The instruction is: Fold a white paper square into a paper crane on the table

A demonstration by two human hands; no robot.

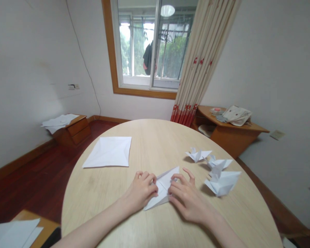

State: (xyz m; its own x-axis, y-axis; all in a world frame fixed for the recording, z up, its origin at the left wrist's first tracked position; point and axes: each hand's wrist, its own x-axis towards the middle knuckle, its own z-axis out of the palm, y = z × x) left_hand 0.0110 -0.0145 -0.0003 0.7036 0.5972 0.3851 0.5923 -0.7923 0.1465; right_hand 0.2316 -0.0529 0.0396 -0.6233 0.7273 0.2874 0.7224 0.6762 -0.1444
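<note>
A partly folded sheet of white paper (163, 187) lies on the round table in front of me, its pointed corners running from lower left to upper right. My left hand (143, 189) grips its left edge with curled fingers. On the opposite edge, my right hand (184, 194) pinches the paper between thumb and fingers, with the little finger raised. The fingers cover parts of both edges. To the right stand three folded paper birds: a far one (197, 155), a middle one (218, 162) and a larger near one (223, 182).
A flat stack of square white paper (107, 151) rests at the left of the round wooden table (155, 134). Beyond it are a drawer cabinet (79, 131) with papers, a corner shelf (227, 137) with a cloth bag, and a curtain (196, 69). More paper (12, 232) lies lower left.
</note>
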